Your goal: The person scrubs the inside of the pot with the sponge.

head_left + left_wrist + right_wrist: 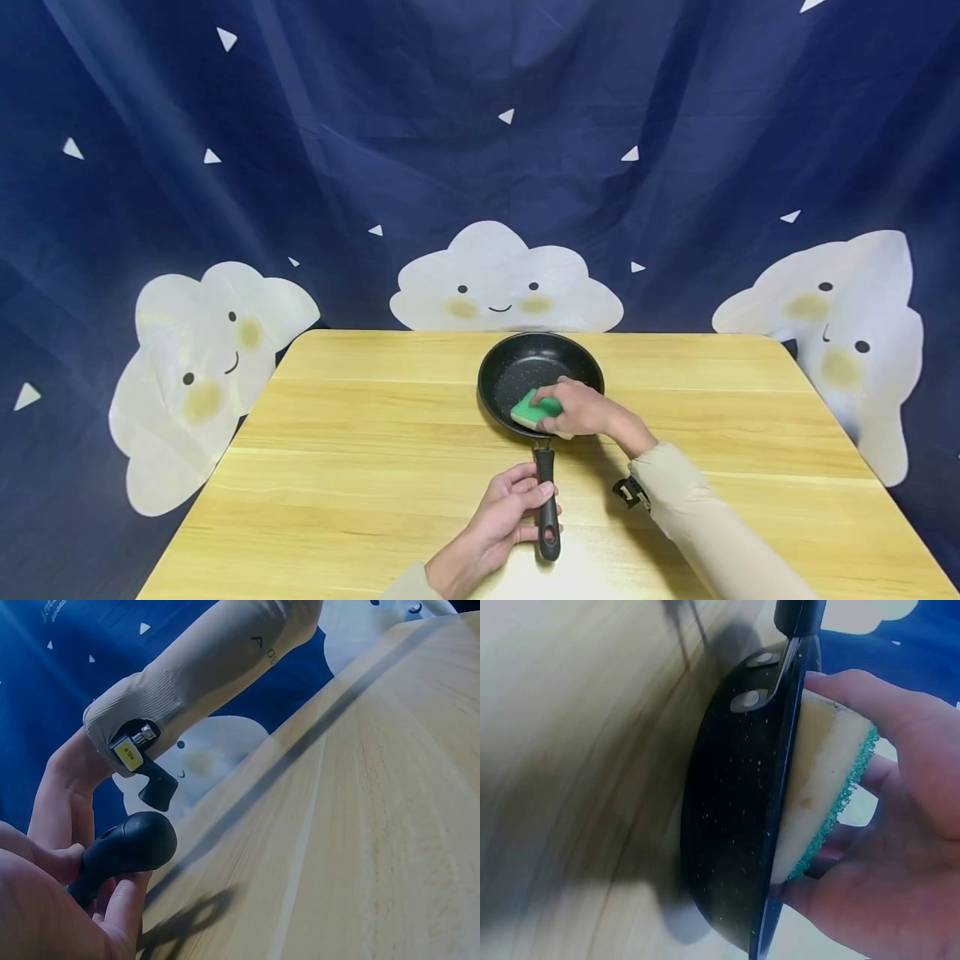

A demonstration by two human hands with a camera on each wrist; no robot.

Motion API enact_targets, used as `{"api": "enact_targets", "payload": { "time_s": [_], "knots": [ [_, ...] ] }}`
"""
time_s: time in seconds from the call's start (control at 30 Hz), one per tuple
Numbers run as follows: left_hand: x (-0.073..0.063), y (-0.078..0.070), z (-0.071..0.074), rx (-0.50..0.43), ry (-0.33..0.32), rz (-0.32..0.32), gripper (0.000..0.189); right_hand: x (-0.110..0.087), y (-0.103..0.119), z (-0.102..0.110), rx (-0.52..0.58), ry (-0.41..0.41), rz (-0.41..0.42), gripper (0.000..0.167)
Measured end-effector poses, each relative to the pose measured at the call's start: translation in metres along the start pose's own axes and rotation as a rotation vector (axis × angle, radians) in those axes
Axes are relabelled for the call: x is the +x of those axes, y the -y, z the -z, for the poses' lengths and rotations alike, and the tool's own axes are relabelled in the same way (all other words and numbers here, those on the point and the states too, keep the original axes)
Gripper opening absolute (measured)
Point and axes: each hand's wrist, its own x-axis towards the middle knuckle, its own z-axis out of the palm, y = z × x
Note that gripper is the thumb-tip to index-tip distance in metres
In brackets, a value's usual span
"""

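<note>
The sponge [534, 410], green face up, sits at six o'clock inside the frying pan [497, 375]; the right grip [581, 407] pinches its edges, presumably for control. The left grip [504, 512] clasps the handle [548, 506] at six o'clock — likely steadying the pan. The near wall separates sponge from handle. Surroundings: table [360, 417] beneath, cloud-print curtain [450, 167] at twelve — wrist device [631, 493] at four.

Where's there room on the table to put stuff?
Bare table lies left of the pan and left hand, and right of the right sleeve. It's crowded at the pan, where the right hand holds the sponge.
</note>
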Motion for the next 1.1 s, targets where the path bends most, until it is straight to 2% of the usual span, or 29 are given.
{"api": "enact_targets", "payload": {
  "time_s": [0.27,0.57,0.83,1.1],
  "knots": [
    [0.001,0.000,0.001,0.000,0.015,-0.002,0.042,0.006,0.002,-0.004,0.094,0.003,0.026,0.034],
    [-0.002,-0.003,0.000,-0.005,0.022,0.006,0.045,0.009,0.006,-0.011,0.157,-0.021,0.015,0.036],
    [-0.001,-0.002,0.000,-0.004,0.015,0.002,0.045,0.014,0.013,-0.017,0.239,-0.053,-0.040,0.042],
    [0.000,-0.001,0.001,-0.001,0.011,0.002,0.045,0.022,0.016,-0.025,0.260,-0.090,-0.087,0.047]
  ]
}}
